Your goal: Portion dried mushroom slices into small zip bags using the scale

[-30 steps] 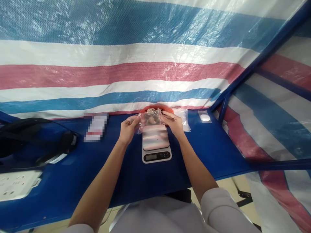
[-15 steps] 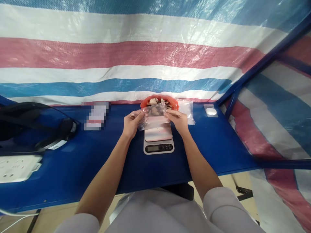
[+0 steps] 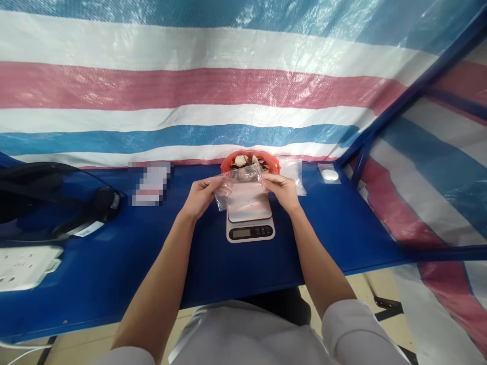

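Note:
Between my two hands a clear plastic bag (image 3: 243, 175) is held up above a small white digital scale (image 3: 250, 209). My left hand (image 3: 203, 195) pinches the bag's left side between thumb and fingers. At its right end, my right hand (image 3: 279, 190) grips the edge in the same way. Behind the bag sits a red mesh bag (image 3: 229, 161) with pale and dark dried slices (image 3: 243, 161), perhaps mushrooms, seen partly through the clear plastic. The scale's plate carries a few tiny dark specks, and its display shows no readable figure.
More clear bags (image 3: 294, 175) lie right of the mesh bag. Farther right is a small bag with a white rounded object (image 3: 329, 175). A blurred-out packet (image 3: 152, 183), black headset-like gear (image 3: 95, 208) and a white power strip (image 3: 28, 266) are on the left. Striped sheeting (image 3: 190, 86) hangs behind.
My left hand has shifted slightly left and toward me, pulling the clear bag's left side out wider. My right hand keeps its grip. The view has tilted a little.

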Tool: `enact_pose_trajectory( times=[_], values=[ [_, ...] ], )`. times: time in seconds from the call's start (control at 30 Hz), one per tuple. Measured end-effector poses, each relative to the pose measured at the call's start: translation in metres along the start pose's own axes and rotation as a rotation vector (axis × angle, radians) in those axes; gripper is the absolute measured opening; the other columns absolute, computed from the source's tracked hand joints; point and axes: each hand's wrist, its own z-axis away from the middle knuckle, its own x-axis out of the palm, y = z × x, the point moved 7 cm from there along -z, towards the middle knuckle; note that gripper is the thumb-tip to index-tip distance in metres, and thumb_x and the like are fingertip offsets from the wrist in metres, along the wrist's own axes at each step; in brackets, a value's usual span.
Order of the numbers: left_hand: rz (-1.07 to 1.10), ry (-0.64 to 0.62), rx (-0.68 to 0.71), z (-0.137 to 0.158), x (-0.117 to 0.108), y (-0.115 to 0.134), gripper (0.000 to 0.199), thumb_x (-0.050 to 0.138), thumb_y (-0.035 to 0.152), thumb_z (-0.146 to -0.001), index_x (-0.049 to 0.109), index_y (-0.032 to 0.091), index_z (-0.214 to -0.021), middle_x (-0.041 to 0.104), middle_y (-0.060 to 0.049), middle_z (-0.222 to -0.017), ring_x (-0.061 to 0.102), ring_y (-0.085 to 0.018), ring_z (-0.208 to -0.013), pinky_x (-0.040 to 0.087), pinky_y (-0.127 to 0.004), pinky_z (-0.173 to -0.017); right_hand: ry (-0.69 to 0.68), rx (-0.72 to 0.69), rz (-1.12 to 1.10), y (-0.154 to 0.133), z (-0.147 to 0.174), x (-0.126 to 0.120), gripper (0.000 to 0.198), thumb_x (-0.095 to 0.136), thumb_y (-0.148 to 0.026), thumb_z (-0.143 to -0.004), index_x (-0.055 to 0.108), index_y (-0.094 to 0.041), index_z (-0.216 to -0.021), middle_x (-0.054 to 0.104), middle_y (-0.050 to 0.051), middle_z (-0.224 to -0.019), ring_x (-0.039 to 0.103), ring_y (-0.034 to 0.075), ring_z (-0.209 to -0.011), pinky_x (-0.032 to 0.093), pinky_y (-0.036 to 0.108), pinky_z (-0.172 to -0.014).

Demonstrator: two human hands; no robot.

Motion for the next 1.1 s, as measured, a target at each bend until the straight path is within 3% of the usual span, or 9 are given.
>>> enact_pose_trajectory(
  times=[0.23,0.37,0.47,0.53,0.63,0.73,0.87,0.97,1.1],
  values=[
    [-0.179,-0.033,0.033,-0.009,-0.004,0.027,0.055,0.087,0.056,-0.066,0.08,0.015,-0.101,0.08,-0.01,-0.093,0.074,-0.025,-0.084,0.059,-0.038,-0.082,-0.083,-0.019,0.092,-0.015,-0.005,-0.004,0.04,0.084,-0.052,-0.067,0.083,-0.023,-0.094,0.08,0.003,-0.091,0.071,0.019,-0.077,0.062,0.035,-0.073],
    [-0.568,-0.268,0.1,-0.02,0.035,0.053,0.042,0.082,0.052,-0.074,0.082,0.02,-0.101,0.079,-0.005,-0.092,0.071,-0.021,-0.077,0.058,-0.029,-0.068,-0.181,-0.088,0.147,-0.039,-0.009,-0.001,0.037,0.083,-0.049,-0.071,0.083,-0.022,-0.097,0.08,0.003,-0.091,0.073,0.021,-0.081,0.061,0.038,-0.083],
    [-0.679,-0.453,0.082,-0.022,0.07,0.055,0.033,0.076,0.048,-0.08,0.082,0.019,-0.095,0.077,-0.005,-0.084,0.069,-0.018,-0.068,0.055,-0.026,-0.057,-0.243,-0.146,0.163,-0.053,-0.012,0.001,0.035,0.082,-0.048,-0.073,0.083,-0.023,-0.096,0.081,0.003,-0.095,0.074,0.023,-0.089,0.061,0.039,-0.089],
    [-0.651,-0.445,0.121,-0.024,0.083,0.053,0.027,0.075,0.044,-0.081,0.082,0.019,-0.09,0.075,-0.005,-0.08,0.069,-0.018,-0.071,0.058,-0.028,-0.065,-0.217,-0.172,0.154,-0.056,-0.014,-0.006,0.034,0.083,-0.049,-0.072,0.083,-0.022,-0.095,0.081,0.004,-0.098,0.074,0.024,-0.094,0.06,0.041,-0.091],
    [-0.486,-0.328,0.143,-0.027,0.089,0.041,0.027,0.076,0.043,-0.079,0.08,0.018,-0.089,0.075,-0.005,-0.079,0.071,-0.019,-0.072,0.061,-0.033,-0.074,-0.082,-0.15,0.109,-0.051,-0.016,-0.027,0.038,0.085,-0.049,-0.069,0.081,-0.022,-0.095,0.08,0.005,-0.103,0.074,0.026,-0.099,0.061,0.041,-0.09],
    [-0.334,-0.243,0.117,-0.026,0.096,0.023,0.03,0.08,0.043,-0.075,0.079,0.017,-0.089,0.076,-0.006,-0.082,0.072,-0.021,-0.075,0.062,-0.037,-0.078,0.001,-0.03,0.079,-0.037,-0.016,-0.046,0.047,0.086,-0.052,-0.064,0.08,-0.022,-0.1,0.079,0.007,-0.107,0.074,0.028,-0.098,0.064,0.04,-0.079],
    [-0.169,-0.154,0.103,-0.024,0.112,0.003,0.033,0.08,0.046,-0.074,0.077,0.016,-0.089,0.076,-0.005,-0.083,0.071,-0.021,-0.075,0.061,-0.038,-0.079,-0.015,0.083,0.059,-0.023,-0.019,-0.058,0.053,0.086,-0.055,-0.063,0.08,-0.022,-0.103,0.079,0.007,-0.104,0.074,0.029,-0.096,0.065,0.037,-0.069],
    [-0.191,-0.137,0.141,-0.025,0.126,-0.007,0.03,0.076,0.045,-0.079,0.076,0.017,-0.088,0.075,-0.005,-0.083,0.071,-0.02,-0.077,0.06,-0.037,-0.08,0.003,0.082,0.028,-0.02,-0.027,-0.072,0.049,0.088,-0.054,-0.06,0.081,-0.022,-0.096,0.08,0.006,-0.099,0.074,0.027,-0.093,0.064,0.035,-0.067],
    [-0.375,-0.104,0.264,-0.029,0.136,-0.013,0.027,0.069,0.039,-0.085,0.074,0.017,-0.099,0.077,-0.007,-0.095,0.071,-0.021,-0.082,0.059,-0.036,-0.082,0.016,0.116,0.03,-0.014,-0.045,-0.098,0.051,0.089,-0.054,-0.056,0.08,-0.02,-0.093,0.079,0.005,-0.089,0.074,0.024,-0.084,0.063,0.033,-0.065]
  ],
)
